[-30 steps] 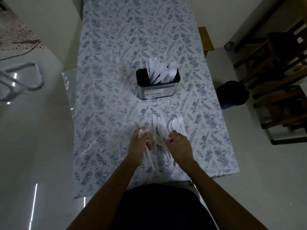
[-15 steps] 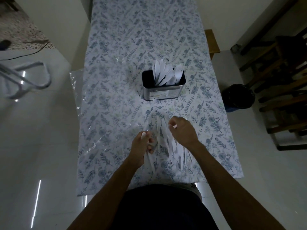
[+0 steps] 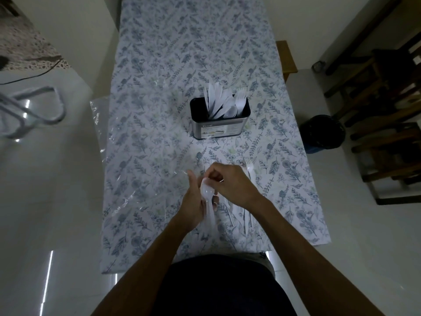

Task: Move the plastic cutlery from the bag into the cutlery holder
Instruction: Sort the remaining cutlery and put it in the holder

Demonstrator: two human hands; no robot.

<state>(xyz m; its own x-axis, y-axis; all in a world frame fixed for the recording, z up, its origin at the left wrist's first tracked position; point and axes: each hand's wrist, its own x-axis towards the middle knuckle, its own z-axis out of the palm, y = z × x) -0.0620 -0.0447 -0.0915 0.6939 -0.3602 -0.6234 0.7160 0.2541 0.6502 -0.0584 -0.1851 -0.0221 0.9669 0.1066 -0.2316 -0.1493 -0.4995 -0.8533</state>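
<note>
A dark metal cutlery holder (image 3: 219,126) stands mid-table with several white plastic knives, spoons and forks (image 3: 224,104) upright in it. Near the front edge my left hand (image 3: 193,201) grips a few white plastic spoons (image 3: 207,197), bowls up. My right hand (image 3: 232,183) is beside it, fingers curled, pinching the top of that bundle. More white cutlery (image 3: 245,208) lies on the table under and right of my right hand, with fork tines (image 3: 247,164) showing beyond it. The clear bag is too faint to make out around them.
The table (image 3: 159,110) has a blue floral cloth under a clear plastic sheet (image 3: 100,124) that overhangs the left side. A black bin (image 3: 322,133) and dark wooden chairs (image 3: 387,110) stand to the right. A grey metal frame (image 3: 29,110) is at the left.
My right hand reached forward over the lying cutlery, then came back to my left hand, which has lifted slightly and now shows the spoon bundle between both hands.
</note>
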